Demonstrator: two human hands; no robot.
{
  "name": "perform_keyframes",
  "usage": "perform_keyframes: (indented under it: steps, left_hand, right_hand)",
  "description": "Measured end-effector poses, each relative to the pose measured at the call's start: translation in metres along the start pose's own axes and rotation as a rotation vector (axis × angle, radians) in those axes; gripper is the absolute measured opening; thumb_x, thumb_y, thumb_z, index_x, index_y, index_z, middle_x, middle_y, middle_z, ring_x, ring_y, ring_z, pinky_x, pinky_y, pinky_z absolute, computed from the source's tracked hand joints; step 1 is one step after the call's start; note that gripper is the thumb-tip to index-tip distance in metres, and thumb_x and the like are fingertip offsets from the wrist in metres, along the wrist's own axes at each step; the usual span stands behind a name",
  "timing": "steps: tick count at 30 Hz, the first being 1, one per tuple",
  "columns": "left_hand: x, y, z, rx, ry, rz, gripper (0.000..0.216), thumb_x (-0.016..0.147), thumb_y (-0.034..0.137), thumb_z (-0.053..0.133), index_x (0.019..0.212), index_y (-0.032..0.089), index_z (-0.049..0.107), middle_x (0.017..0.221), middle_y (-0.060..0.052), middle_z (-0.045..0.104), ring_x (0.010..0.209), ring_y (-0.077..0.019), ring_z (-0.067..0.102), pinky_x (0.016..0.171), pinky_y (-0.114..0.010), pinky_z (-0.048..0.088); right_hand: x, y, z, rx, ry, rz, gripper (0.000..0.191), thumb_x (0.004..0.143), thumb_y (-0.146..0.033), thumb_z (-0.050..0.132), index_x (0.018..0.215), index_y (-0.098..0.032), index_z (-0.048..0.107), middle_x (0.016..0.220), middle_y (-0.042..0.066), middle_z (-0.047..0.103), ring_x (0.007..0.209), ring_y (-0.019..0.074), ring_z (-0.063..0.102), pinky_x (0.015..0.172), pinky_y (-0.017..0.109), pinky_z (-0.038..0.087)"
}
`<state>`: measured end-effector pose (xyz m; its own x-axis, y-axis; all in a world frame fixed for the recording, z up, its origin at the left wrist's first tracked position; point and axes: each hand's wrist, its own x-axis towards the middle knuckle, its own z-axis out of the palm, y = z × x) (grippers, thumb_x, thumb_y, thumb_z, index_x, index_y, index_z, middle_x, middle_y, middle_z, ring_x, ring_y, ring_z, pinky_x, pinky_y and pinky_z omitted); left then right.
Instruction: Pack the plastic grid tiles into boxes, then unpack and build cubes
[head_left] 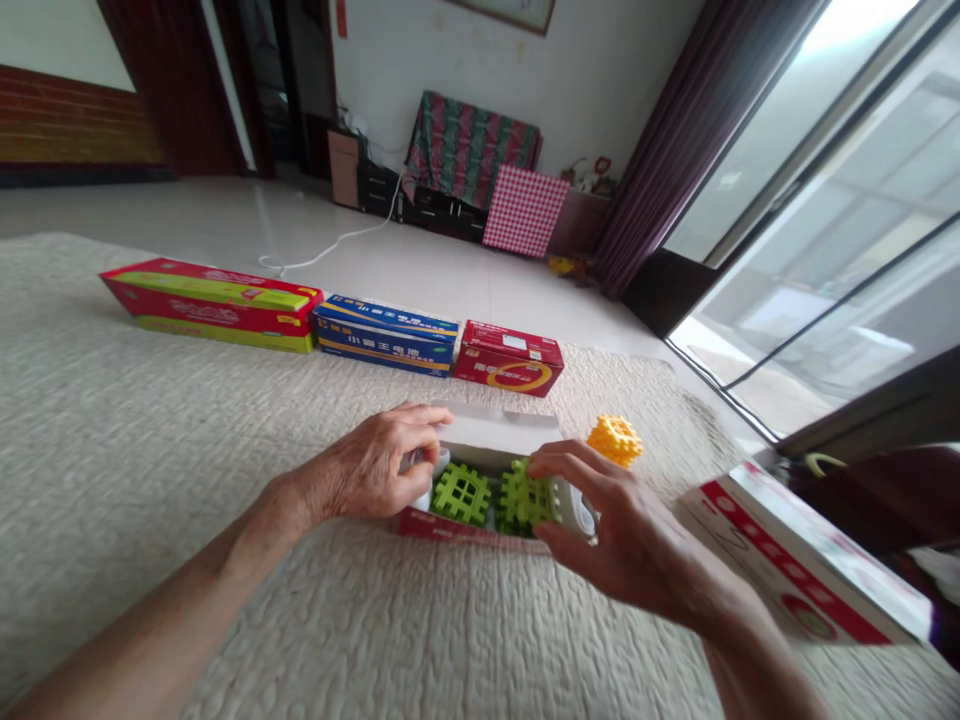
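An open carton (480, 538) with a reddish front lies on the quilted cover, its pale lid flap (499, 428) raised at the far side. Inside sit green lattice blocks, one on the left (462, 494) and one on the right (529, 498). My left hand (390, 460) grips the carton's left end, fingers curled by the side flap and the lid. With thumb at the near side and fingers on top, my right hand (607, 510) holds the right green block within the carton. A yellow lattice block (615, 440) rests beyond my right hand.
Behind the carton stand a red-and-green box (225, 305), a blue box (386, 335) and a red box (510, 358) in a row. A large white-and-red box (806, 560) lies at right. The quilted cover (187, 430) ends at a tiled floor (450, 270).
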<state>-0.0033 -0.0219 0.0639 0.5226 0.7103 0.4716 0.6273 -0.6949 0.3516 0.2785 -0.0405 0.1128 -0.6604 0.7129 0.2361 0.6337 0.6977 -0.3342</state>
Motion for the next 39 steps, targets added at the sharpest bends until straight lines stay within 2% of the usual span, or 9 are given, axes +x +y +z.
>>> perform_keyframes:
  steps: [12, 15, 19, 22, 25, 28, 31, 34, 39]
  left_hand:
    - [0.001, 0.003, -0.003, 0.021, -0.019, 0.002, 0.014, 0.078, 0.013, 0.050, 0.072, 0.017, 0.062, 0.120, -0.014, 0.067, 0.115, -0.0245, 0.061, 0.100, -0.040, 0.049]
    - [0.001, 0.003, -0.003, 0.007, -0.019, -0.004, 0.014, 0.078, 0.014, 0.050, 0.071, 0.017, 0.062, 0.121, -0.013, 0.066, 0.116, -0.0251, 0.061, 0.101, -0.041, 0.048]
    - [0.001, 0.001, -0.001, -0.006, -0.010, 0.001, 0.015, 0.079, 0.015, 0.050, 0.070, 0.017, 0.062, 0.121, -0.013, 0.066, 0.116, -0.0248, 0.061, 0.101, -0.040, 0.048]
    - [0.001, -0.001, 0.000, 0.000, -0.012, -0.001, 0.016, 0.079, 0.016, 0.050, 0.070, 0.017, 0.062, 0.121, -0.013, 0.066, 0.116, -0.0247, 0.061, 0.101, -0.039, 0.048]
    - [0.000, -0.004, 0.002, -0.004, -0.016, -0.002, 0.015, 0.079, 0.017, 0.050, 0.070, 0.017, 0.063, 0.123, -0.012, 0.066, 0.116, -0.0252, 0.061, 0.100, -0.039, 0.049]
    - [-0.001, -0.007, 0.003, -0.012, -0.017, -0.001, 0.013, 0.078, 0.019, 0.052, 0.071, 0.017, 0.063, 0.124, -0.012, 0.065, 0.117, -0.0256, 0.060, 0.101, -0.039, 0.048]
    - [-0.001, -0.008, 0.003, -0.024, -0.007, -0.002, 0.013, 0.078, 0.019, 0.052, 0.071, 0.017, 0.063, 0.123, -0.012, 0.066, 0.117, -0.0249, 0.061, 0.101, -0.039, 0.048]
    - [-0.002, -0.007, 0.004, -0.040, 0.017, -0.001, 0.013, 0.077, 0.018, 0.052, 0.071, 0.018, 0.064, 0.121, -0.010, 0.067, 0.116, -0.0234, 0.062, 0.101, -0.039, 0.049]
    - [-0.002, -0.006, 0.004, -0.037, 0.041, 0.007, 0.014, 0.077, 0.016, 0.052, 0.070, 0.017, 0.064, 0.120, -0.010, 0.068, 0.114, -0.0218, 0.063, 0.099, -0.038, 0.050]
  right_hand:
    - [-0.005, 0.007, 0.004, -0.005, 0.008, 0.081, 0.036, 0.076, -0.021, 0.065, 0.111, -0.024, 0.057, 0.116, 0.007, 0.060, 0.101, 0.0228, 0.059, 0.086, 0.039, 0.051]
    - [-0.007, 0.006, -0.003, -0.023, 0.029, 0.101, 0.028, 0.079, -0.023, 0.064, 0.106, -0.025, 0.058, 0.112, 0.005, 0.061, 0.099, 0.0207, 0.060, 0.085, 0.036, 0.050]
    - [-0.023, 0.012, -0.023, -0.055, 0.135, 0.177, 0.007, 0.086, -0.026, 0.057, 0.093, -0.024, 0.059, 0.101, 0.003, 0.065, 0.086, 0.0171, 0.062, 0.078, 0.033, 0.049]
    - [-0.045, 0.025, -0.032, -0.119, 0.139, 0.287, 0.007, 0.087, -0.025, 0.054, 0.088, -0.023, 0.060, 0.093, 0.003, 0.066, 0.079, 0.0162, 0.062, 0.072, 0.032, 0.048]
    - [-0.070, 0.043, -0.023, -0.150, 0.009, 0.377, 0.009, 0.084, -0.021, 0.057, 0.091, -0.023, 0.062, 0.094, 0.003, 0.067, 0.083, 0.0178, 0.064, 0.077, 0.034, 0.049]
    - [-0.092, 0.059, -0.001, -0.081, -0.129, 0.397, 0.033, 0.076, -0.015, 0.061, 0.109, -0.023, 0.061, 0.111, 0.006, 0.066, 0.096, 0.0199, 0.064, 0.085, 0.036, 0.050]
    - [-0.104, 0.067, 0.018, -0.055, -0.146, 0.378, 0.046, 0.072, -0.010, 0.061, 0.117, -0.023, 0.058, 0.119, 0.008, 0.063, 0.103, 0.0210, 0.063, 0.090, 0.038, 0.049]
    - [-0.104, 0.066, 0.026, -0.052, -0.134, 0.352, 0.043, 0.073, -0.007, 0.058, 0.113, -0.023, 0.059, 0.115, 0.008, 0.063, 0.102, 0.0201, 0.062, 0.091, 0.037, 0.048]
    - [-0.093, 0.060, 0.025, -0.129, -0.169, 0.411, 0.030, 0.069, -0.006, 0.058, 0.095, -0.020, 0.063, 0.093, 0.004, 0.062, 0.080, 0.0156, 0.061, 0.075, 0.030, 0.049]
